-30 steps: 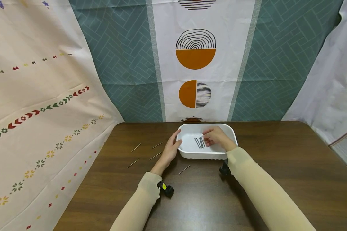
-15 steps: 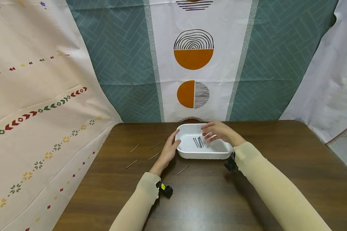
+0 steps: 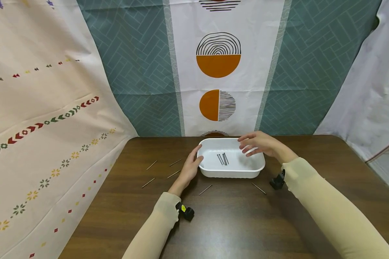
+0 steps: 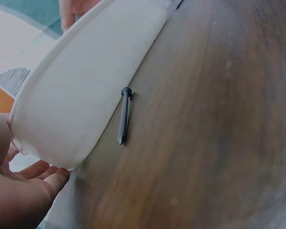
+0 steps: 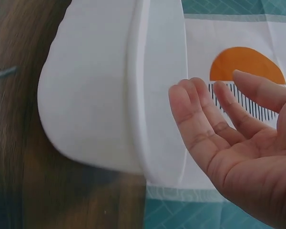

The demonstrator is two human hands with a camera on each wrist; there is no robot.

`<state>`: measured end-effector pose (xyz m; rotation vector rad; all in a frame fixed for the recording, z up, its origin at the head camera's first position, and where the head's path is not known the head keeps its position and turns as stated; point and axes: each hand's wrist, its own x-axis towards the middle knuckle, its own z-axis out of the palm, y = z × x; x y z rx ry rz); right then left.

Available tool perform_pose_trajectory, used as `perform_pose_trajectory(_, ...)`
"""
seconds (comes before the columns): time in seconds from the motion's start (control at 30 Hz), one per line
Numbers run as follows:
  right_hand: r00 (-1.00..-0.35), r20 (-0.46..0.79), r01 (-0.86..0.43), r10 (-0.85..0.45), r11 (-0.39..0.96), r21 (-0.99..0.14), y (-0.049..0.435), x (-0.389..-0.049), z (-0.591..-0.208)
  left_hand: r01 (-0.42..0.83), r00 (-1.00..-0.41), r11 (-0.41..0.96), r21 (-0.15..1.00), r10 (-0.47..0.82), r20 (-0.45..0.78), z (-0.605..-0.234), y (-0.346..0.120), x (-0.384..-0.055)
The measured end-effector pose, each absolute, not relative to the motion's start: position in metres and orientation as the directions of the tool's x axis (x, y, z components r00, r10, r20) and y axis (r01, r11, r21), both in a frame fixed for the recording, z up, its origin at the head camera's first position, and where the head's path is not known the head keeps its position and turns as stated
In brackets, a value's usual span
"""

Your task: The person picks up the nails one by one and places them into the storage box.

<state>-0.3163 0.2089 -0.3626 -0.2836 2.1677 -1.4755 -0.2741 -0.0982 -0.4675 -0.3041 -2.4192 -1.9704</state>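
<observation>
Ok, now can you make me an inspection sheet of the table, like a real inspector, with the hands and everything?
Surface: brown table with wood grain and some light glare.
Job's things: white tray with a few nails inside; at least six loose nails on the table outside it.
Clutter: nothing seen.
Left grip: holds the tray's left end.
Right grip: fingers apart, holding nothing, near the tray's right end.
Cables: nothing seen.
Surroundings: teal-and-white cloth behind, cream patterned cloth left, white cloth right.
</observation>
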Motion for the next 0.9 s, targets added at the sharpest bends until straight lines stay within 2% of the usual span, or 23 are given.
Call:
perform_pose_trajectory(0.57,-0.853,-0.234,0.067,-0.467,0.347,-0.935,0.248,-0.296,-0.344,0.146,-0.982,0.193,0.970,0.145,0.119,-0.469,-0.099,-0.276)
perform_pose_trajectory(0.9,-0.813,-0.253,0.031,-0.524,0.394,-0.919,0.269,-0.271,-0.340,0.147,-0.982,0.197,0.969,0.149,0.119,-0.469,-0.099,-0.275)
